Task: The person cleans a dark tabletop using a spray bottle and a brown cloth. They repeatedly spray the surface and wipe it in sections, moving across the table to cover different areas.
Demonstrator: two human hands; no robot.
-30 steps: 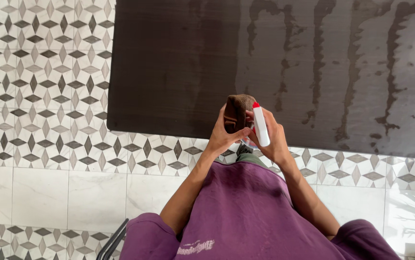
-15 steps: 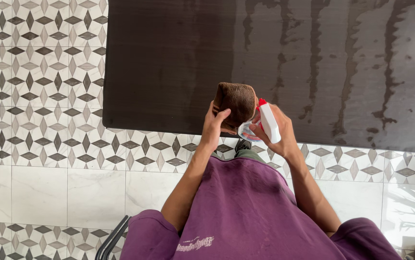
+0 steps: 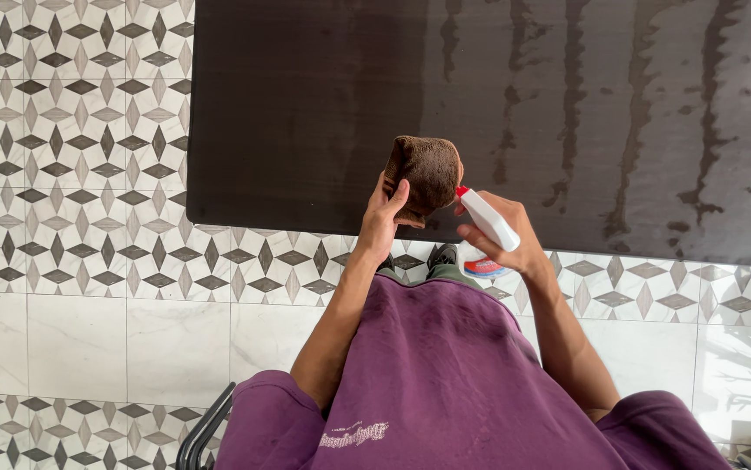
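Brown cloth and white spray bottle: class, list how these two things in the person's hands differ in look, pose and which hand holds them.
The brown cloth is soft, bunched and dark; the spray bottle is rigid and white with a red nozzle tip. The left hand grips the cloth, while the right hand grips the spray bottle. The cloth is held up over the dark table; the bottle is tilted, nozzle aimed at the cloth. Both are held at the table's near edge.

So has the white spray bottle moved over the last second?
Yes. The white spray bottle with the red nozzle in the right hand has tipped from near-upright to slanted, nozzle towards the brown cloth, and dropped closer to the dark table's near edge.
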